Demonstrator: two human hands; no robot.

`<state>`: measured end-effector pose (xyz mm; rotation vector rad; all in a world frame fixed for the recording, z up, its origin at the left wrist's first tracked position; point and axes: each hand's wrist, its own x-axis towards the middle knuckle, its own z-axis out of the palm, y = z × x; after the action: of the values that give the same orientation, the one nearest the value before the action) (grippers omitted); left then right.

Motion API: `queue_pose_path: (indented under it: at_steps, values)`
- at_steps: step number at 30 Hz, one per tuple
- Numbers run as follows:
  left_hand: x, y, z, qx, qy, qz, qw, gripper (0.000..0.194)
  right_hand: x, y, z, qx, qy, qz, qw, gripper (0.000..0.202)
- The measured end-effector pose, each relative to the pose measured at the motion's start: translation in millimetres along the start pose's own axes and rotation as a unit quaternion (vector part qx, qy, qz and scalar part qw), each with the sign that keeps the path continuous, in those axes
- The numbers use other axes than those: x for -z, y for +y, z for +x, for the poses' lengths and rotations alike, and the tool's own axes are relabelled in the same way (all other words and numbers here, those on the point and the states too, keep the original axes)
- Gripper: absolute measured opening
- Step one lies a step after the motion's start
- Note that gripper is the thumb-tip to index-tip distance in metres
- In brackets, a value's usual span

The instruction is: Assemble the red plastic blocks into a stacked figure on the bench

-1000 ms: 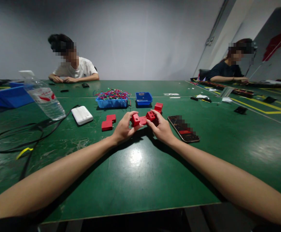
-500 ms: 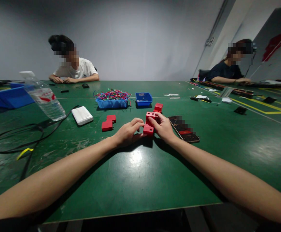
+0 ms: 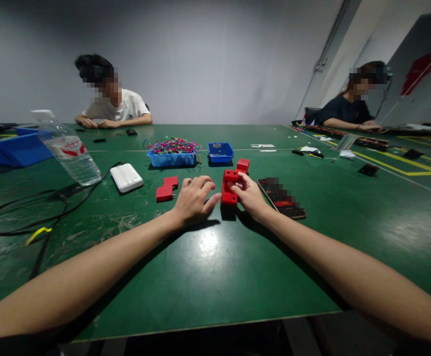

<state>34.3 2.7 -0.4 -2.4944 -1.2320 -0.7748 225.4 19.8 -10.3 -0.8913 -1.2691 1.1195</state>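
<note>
A red block piece with small dark holes [image 3: 229,199] is held near the middle of the green table. My right hand [image 3: 249,194] grips it from the right, thumb and fingers closed on it. Just left of the piece, my left hand [image 3: 196,199] has its fingers apart and holds nothing. Another red block [image 3: 242,164] shows behind the held piece; whether the two touch is unclear. To the left of my left hand lies a stepped red piece [image 3: 166,189] with small metal pins on its right side.
A phone [image 3: 282,199] lies right of my right hand. Behind stand a tray of coloured wires [image 3: 173,157] and a small blue tray [image 3: 220,153]. Leftward are a white device [image 3: 126,177], a bottle [image 3: 70,153], a black cable and a blue bin [image 3: 15,148]. Two people sit beyond.
My left hand has let go of the red piece and moved slightly left, its fingers spreading. The piece has tilted a little in my right hand.
</note>
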Motion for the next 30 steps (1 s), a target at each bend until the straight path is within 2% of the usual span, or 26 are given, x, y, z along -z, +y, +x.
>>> queue_pose_path:
  at_steps: [3, 7, 9, 12, 15, 19, 21, 23, 25, 27, 30]
  values:
    - [-2.1, -6.5, 2.2, 0.164, -0.033, 0.07, 0.983, 0.053, 0.5, -0.4, 0.5, -0.014, 0.019, 0.028, 0.999, 0.04]
    - [-5.4, -27.3, 5.2, 0.269, -0.122, 0.125, 0.947, 0.069, 1.1, -0.7, 0.0, -0.015, 0.015, 0.023, 1.0, 0.042]
    - [-4.2, -33.7, 5.6, 0.294, -0.152, 0.123, 0.936, 0.07, 1.2, -0.3, -0.3, -0.011, 0.01, 0.012, 1.0, 0.043]
    - [-1.8, -35.9, 4.8, 0.275, -0.158, 0.122, 0.941, 0.065, 1.4, 0.0, -0.8, -0.01, 0.002, -0.002, 1.0, 0.043]
    - [-2.9, -38.2, 3.8, 0.207, -0.118, 0.092, 0.967, 0.052, 1.7, -0.5, -1.2, -0.007, -0.005, -0.012, 1.0, 0.044]
    - [-9.6, -46.9, 4.2, 0.041, -0.079, -0.021, 0.996, 0.03, 1.3, -1.3, -1.7, -0.008, -0.011, -0.023, 1.0, 0.046]
    - [-12.3, -48.6, 4.8, -0.051, -0.065, -0.088, 0.993, 0.023, 1.0, -1.4, -1.9, -0.012, -0.019, -0.022, 0.999, 0.047]
    - [-13.2, -47.2, 5.2, -0.1, -0.05, -0.129, 0.985, 0.021, 0.7, -1.3, -2.2, -0.018, -0.026, -0.018, 0.999, 0.049]
    - [-12.3, -44.2, 5.0, -0.101, -0.038, -0.122, 0.987, 0.025, 0.6, -1.4, -2.4, -0.023, -0.029, -0.014, 0.999, 0.052]
    - [-10.6, -42.1, 4.6, -0.064, -0.033, -0.082, 0.994, 0.033, 0.6, -1.6, -2.7, -0.029, -0.03, -0.01, 0.999, 0.055]
    - [-9.0, -42.7, 4.3, 0.005, -0.076, -0.049, 0.996, 0.046, 1.0, -2.0, -3.0, -0.037, -0.034, 0.0, 0.999, 0.057]
